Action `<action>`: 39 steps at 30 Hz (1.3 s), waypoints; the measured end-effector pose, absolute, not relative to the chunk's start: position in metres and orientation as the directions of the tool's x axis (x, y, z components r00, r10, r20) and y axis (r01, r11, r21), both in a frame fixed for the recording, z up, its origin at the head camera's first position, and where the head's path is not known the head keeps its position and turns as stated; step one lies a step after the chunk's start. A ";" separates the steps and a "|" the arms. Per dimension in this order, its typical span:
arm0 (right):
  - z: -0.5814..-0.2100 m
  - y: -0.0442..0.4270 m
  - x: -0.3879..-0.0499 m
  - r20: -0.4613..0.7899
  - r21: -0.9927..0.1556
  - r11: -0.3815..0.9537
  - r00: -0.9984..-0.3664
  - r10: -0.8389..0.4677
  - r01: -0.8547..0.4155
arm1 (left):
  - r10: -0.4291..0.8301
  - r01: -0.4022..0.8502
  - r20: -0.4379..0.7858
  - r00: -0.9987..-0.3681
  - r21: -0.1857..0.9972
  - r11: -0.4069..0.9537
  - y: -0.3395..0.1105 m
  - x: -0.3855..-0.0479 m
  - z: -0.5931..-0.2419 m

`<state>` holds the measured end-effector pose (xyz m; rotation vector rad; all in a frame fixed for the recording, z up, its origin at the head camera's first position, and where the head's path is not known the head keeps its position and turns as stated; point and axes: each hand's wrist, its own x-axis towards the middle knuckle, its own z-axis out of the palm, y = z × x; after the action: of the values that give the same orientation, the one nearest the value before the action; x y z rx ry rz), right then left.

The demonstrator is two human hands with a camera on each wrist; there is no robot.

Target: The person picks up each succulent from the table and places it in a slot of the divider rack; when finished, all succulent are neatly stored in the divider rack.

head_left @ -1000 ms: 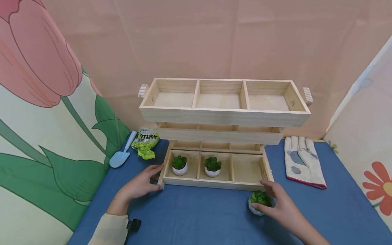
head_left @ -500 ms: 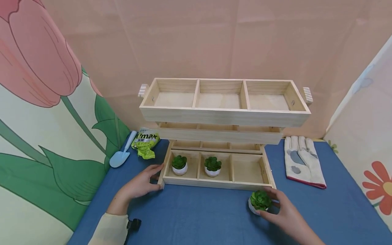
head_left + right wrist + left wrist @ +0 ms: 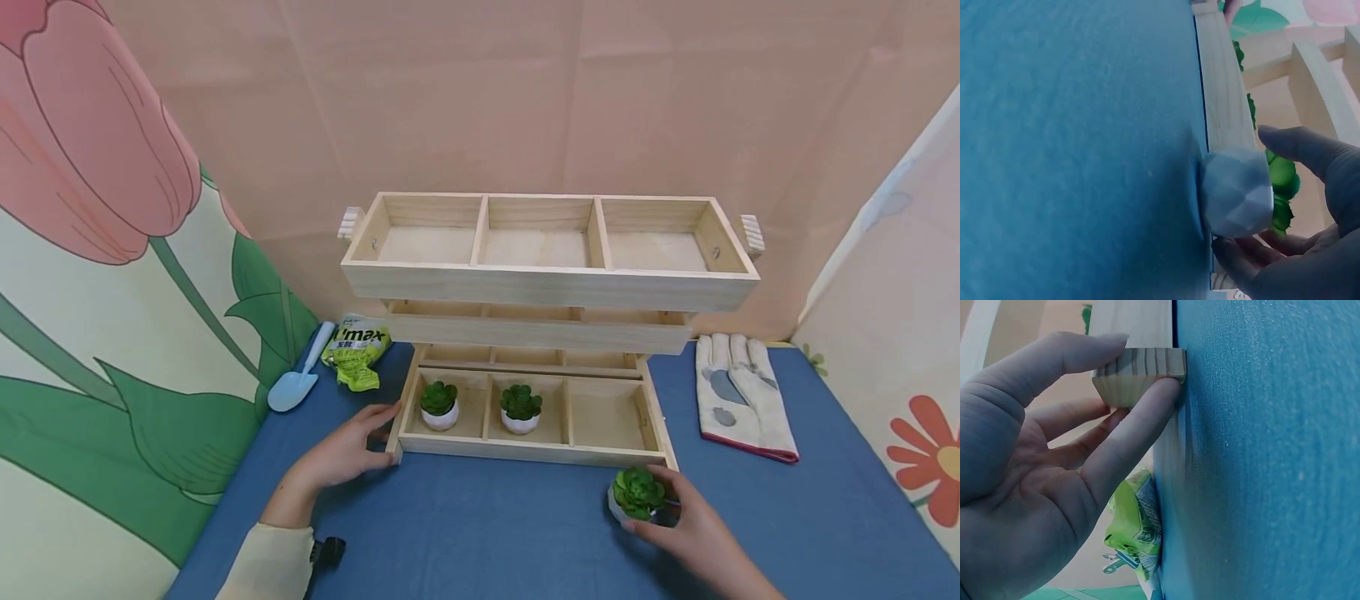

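A small potted succulent (image 3: 637,493) in a white faceted pot (image 3: 1236,192) stands on the blue cloth before the right front corner of a tiered wooden planter stand (image 3: 525,451). My right hand (image 3: 686,521) holds this pot from its right side, thumb on one side and fingers on the other. My left hand (image 3: 348,446) grips the stand's front left corner, its thumb and fingertips on the wooden end piece (image 3: 1139,365). Inside the bottom tray, one succulent (image 3: 439,405) sits in the left compartment and another (image 3: 521,408) in the middle one.
Higher tiers of the stand, including the three-compartment top box (image 3: 547,285), rise behind the bottom tray. At the back left lie a light blue trowel (image 3: 296,382) and a green bag (image 3: 356,350). White gloves (image 3: 742,396) with a red hem lie to the right.
My right hand has shifted slightly down, its thumb going from over the leaves to the pot's near side. The pot and my left hand stay about where they were.
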<state>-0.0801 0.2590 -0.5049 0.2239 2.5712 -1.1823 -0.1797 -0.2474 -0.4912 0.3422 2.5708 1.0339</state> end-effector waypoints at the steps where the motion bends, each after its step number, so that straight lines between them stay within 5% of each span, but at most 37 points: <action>1: -0.506 0.259 -0.080 -0.332 -0.712 0.651 -0.943 0.015 0.261 | 0.344 0.089 -0.229 -0.911 0.703 0.705 -0.247 -0.180 -0.491; 39: -0.514 0.249 -0.081 -0.338 -0.712 0.627 -0.937 0.086 0.315 | 0.350 0.099 -0.215 -0.912 0.712 0.695 -0.245 -0.178 -0.490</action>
<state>-0.0810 0.2493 -0.5138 0.3255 2.5800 -1.2064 -0.1782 -0.2455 -0.4898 0.3529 2.5710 1.0524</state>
